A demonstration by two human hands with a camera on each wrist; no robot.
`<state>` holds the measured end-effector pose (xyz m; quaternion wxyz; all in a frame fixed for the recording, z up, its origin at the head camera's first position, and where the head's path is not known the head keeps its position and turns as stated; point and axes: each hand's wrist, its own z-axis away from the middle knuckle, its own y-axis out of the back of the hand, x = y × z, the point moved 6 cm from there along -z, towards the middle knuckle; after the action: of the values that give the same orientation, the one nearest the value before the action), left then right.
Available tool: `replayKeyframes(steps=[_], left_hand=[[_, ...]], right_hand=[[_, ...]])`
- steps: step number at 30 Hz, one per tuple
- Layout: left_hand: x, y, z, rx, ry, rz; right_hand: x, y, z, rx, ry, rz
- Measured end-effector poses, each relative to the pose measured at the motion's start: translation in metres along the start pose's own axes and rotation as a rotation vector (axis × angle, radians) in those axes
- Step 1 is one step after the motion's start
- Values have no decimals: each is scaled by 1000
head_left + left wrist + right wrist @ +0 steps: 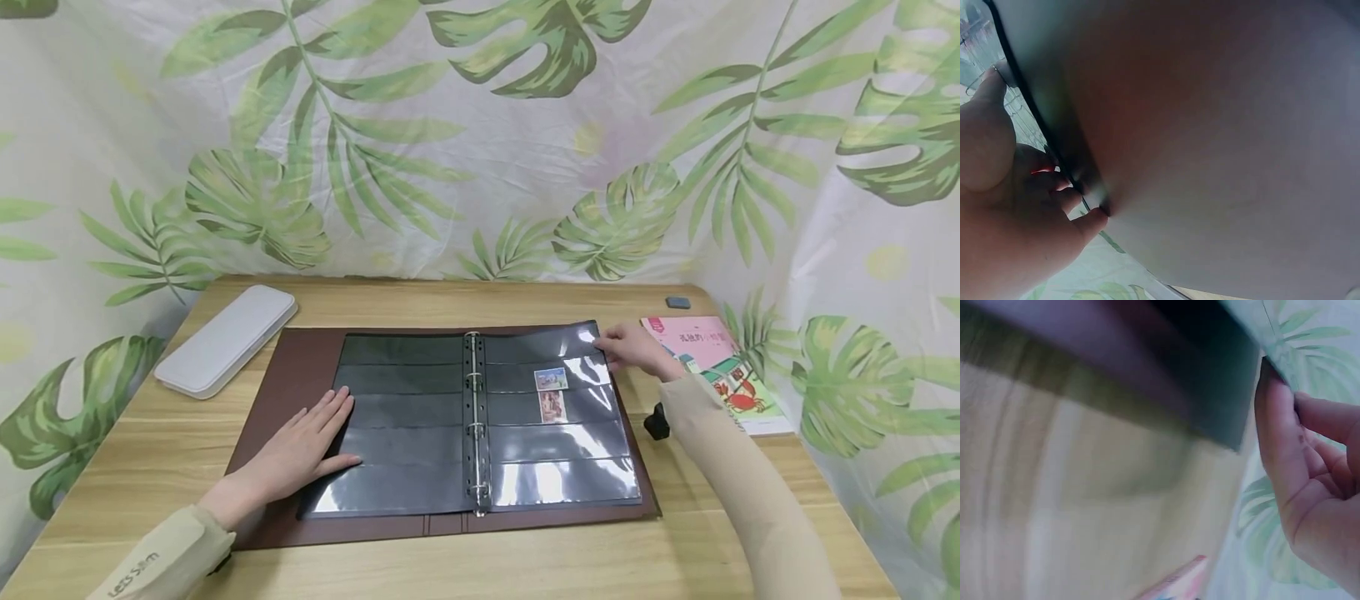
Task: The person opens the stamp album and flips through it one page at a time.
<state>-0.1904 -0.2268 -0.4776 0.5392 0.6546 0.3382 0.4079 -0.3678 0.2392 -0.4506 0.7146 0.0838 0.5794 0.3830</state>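
An open stamp album with a brown cover (258, 400) lies on the table, its metal rings (476, 429) between black pocket pages. Two small stamps, one bluish (551, 379) and one reddish (552, 407), sit one above the other in pockets of the right page (517, 442). My left hand (303, 437) rests on the left edge of the left page (401, 450), fingers extended and thumb apart. At the upper right edge of the right page, my right hand (637, 348) pinches the sheet between thumb and fingers; the right wrist view shows this page edge (1279, 372) raised above the table.
A white oblong case (225, 337) lies at the back left of the wooden table (570, 562). Beyond my right hand are a pink picture book (750, 392) and a small grey-blue block (677, 302). Leaf-patterned cloth (510, 183) hangs behind and at the sides.
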Motion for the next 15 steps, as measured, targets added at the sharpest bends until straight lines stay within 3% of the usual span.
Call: replayKeyframes(steps=[6, 15], left_hand=[[-2, 0, 1, 54, -27, 10], [0, 0, -1, -31, 10, -6]], right_hand=[[-32, 12, 15, 21, 33, -111], [-70, 21, 29, 45, 50, -231]])
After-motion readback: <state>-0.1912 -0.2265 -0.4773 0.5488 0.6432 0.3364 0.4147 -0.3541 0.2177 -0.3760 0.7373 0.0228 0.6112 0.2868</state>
